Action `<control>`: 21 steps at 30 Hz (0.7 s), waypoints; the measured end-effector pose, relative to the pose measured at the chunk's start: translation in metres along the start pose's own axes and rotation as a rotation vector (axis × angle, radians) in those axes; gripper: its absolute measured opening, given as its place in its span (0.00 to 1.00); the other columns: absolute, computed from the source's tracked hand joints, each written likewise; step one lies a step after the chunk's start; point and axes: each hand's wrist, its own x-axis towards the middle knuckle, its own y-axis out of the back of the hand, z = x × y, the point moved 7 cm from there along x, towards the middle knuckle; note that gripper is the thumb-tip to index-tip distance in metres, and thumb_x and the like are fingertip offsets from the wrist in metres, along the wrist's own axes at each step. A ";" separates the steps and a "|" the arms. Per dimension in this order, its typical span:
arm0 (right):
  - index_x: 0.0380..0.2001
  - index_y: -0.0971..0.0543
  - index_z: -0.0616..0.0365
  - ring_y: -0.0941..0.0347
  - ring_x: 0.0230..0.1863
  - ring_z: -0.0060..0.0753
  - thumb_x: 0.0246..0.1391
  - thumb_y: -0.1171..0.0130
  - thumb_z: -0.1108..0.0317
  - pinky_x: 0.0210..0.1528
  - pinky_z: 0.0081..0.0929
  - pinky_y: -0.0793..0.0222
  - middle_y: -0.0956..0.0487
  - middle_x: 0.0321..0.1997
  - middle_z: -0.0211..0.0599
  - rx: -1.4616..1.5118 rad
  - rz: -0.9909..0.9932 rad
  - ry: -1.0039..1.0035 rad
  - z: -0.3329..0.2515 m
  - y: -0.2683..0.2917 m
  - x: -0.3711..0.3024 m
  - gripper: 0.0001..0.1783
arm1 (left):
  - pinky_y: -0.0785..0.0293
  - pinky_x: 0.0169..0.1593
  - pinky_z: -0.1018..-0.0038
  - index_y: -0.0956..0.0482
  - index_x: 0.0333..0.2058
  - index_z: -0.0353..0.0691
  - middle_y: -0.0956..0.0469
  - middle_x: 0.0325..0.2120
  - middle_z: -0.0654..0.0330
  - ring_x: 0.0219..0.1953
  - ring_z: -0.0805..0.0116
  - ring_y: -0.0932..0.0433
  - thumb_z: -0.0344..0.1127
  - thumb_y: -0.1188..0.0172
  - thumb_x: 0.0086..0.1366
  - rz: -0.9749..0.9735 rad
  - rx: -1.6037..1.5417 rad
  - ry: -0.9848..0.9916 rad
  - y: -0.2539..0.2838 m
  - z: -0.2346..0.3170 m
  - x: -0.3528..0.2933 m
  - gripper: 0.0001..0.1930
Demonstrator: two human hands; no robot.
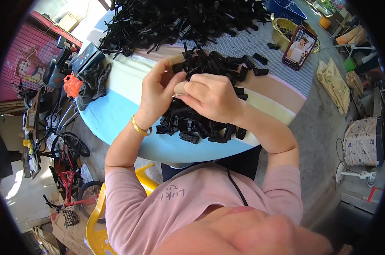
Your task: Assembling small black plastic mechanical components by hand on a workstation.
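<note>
Both my hands meet over a heap of small black plastic parts at the near side of the round table. My left hand has its thumb and forefinger apart, with nothing visible between them; beige tape wraps a fingertip. Close against the left thumb, my right hand has its fingers curled together in a pinch. A beige wrapping covers one of its fingertips too. Whatever the right fingers hold, if anything, is hidden. A gold bangle circles my left wrist.
A bigger pile of black parts covers the table's far side. At right, a phone leans on a gold-coloured bowl. Dark gloves lie at the left edge of the striped tablecloth. A yellow chair stands beside me.
</note>
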 end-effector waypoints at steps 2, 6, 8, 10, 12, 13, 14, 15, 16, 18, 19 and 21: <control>0.27 0.25 0.59 0.31 0.18 0.32 0.35 0.34 0.73 0.19 0.23 0.35 0.30 0.18 0.33 0.023 0.039 -0.008 0.005 0.004 0.002 0.12 | 0.30 0.38 0.82 0.33 0.48 0.30 0.27 0.37 0.60 0.34 0.79 0.27 0.23 0.47 0.59 -0.031 -0.090 0.000 -0.001 0.000 -0.002 0.17; 0.27 0.25 0.61 0.28 0.22 0.21 0.38 0.33 0.73 0.20 0.17 0.35 0.26 0.22 0.32 0.250 0.042 -0.226 0.019 0.011 0.006 0.11 | 0.34 0.47 0.80 0.36 0.52 0.28 0.29 0.44 0.57 0.44 0.75 0.30 0.27 0.52 0.63 -0.121 -0.273 0.017 -0.004 0.010 -0.005 0.18; 0.29 0.27 0.62 0.29 0.26 0.14 0.40 0.33 0.70 0.24 0.13 0.34 0.25 0.25 0.30 0.379 0.039 -0.377 0.030 0.007 0.002 0.14 | 0.36 0.51 0.79 0.39 0.54 0.28 0.31 0.47 0.55 0.47 0.73 0.32 0.30 0.54 0.65 -0.217 -0.365 0.046 -0.006 0.008 -0.006 0.20; 0.32 0.30 0.61 0.29 0.28 0.14 0.39 0.32 0.69 0.29 0.12 0.32 0.25 0.26 0.30 0.487 0.030 -0.588 0.041 0.005 -0.003 0.18 | 0.37 0.52 0.78 0.39 0.54 0.28 0.31 0.47 0.56 0.48 0.72 0.32 0.29 0.49 0.62 -0.340 -0.444 -0.051 -0.011 0.022 -0.010 0.23; 0.32 0.32 0.60 0.29 0.29 0.13 0.38 0.31 0.69 0.31 0.12 0.33 0.25 0.27 0.30 0.530 0.034 -0.619 0.046 0.003 -0.005 0.21 | 0.37 0.53 0.76 0.40 0.55 0.29 0.30 0.47 0.54 0.49 0.70 0.32 0.26 0.43 0.57 -0.322 -0.465 -0.058 -0.015 0.023 -0.012 0.27; 0.33 0.32 0.60 0.30 0.29 0.13 0.40 0.32 0.70 0.31 0.12 0.33 0.25 0.27 0.29 0.532 0.014 -0.644 0.047 0.000 -0.007 0.19 | 0.36 0.53 0.76 0.41 0.55 0.30 0.31 0.48 0.53 0.49 0.70 0.31 0.25 0.42 0.56 -0.296 -0.273 -0.066 -0.014 0.020 -0.011 0.29; 0.33 0.31 0.60 0.30 0.29 0.13 0.41 0.33 0.71 0.31 0.12 0.33 0.25 0.27 0.28 0.534 -0.008 -0.669 0.049 -0.003 -0.009 0.18 | 0.36 0.52 0.75 0.42 0.56 0.30 0.32 0.48 0.52 0.49 0.69 0.31 0.24 0.40 0.54 -0.268 -0.080 -0.073 -0.013 0.017 -0.011 0.31; 0.33 0.31 0.60 0.30 0.29 0.13 0.41 0.33 0.71 0.31 0.12 0.33 0.25 0.27 0.28 0.538 -0.011 -0.668 0.050 -0.004 -0.009 0.18 | 0.33 0.50 0.75 0.47 0.58 0.33 0.33 0.49 0.51 0.46 0.68 0.29 0.22 0.45 0.57 -0.270 -0.001 -0.100 -0.013 0.016 -0.013 0.31; 0.32 0.31 0.60 0.31 0.28 0.13 0.43 0.35 0.71 0.31 0.11 0.34 0.26 0.27 0.27 0.608 0.009 -0.701 0.054 -0.007 -0.010 0.16 | 0.33 0.50 0.75 0.47 0.58 0.33 0.33 0.49 0.51 0.46 0.68 0.29 0.22 0.45 0.57 -0.265 0.002 -0.097 -0.013 0.017 -0.013 0.31; 0.33 0.30 0.60 0.34 0.25 0.11 0.51 0.43 0.70 0.27 0.10 0.39 0.28 0.25 0.25 0.754 0.002 -0.776 0.054 -0.009 -0.007 0.08 | 0.31 0.48 0.75 0.51 0.58 0.34 0.33 0.48 0.51 0.43 0.67 0.27 0.20 0.50 0.59 -0.208 -0.349 0.007 -0.011 0.019 -0.014 0.30; 0.33 0.29 0.61 0.36 0.25 0.10 0.53 0.45 0.70 0.26 0.09 0.41 0.29 0.25 0.24 0.765 0.003 -0.769 0.056 -0.008 -0.008 0.07 | 0.30 0.46 0.75 0.51 0.56 0.34 0.32 0.46 0.52 0.41 0.67 0.27 0.19 0.53 0.60 -0.185 -0.358 0.064 -0.010 0.019 -0.012 0.26; 0.34 0.28 0.62 0.40 0.24 0.10 0.56 0.50 0.70 0.24 0.09 0.44 0.31 0.24 0.23 0.799 -0.040 -0.785 0.056 -0.009 -0.011 0.07 | 0.30 0.46 0.75 0.47 0.52 0.33 0.31 0.45 0.52 0.41 0.67 0.27 0.20 0.53 0.61 -0.153 -0.431 0.051 -0.009 0.012 -0.009 0.21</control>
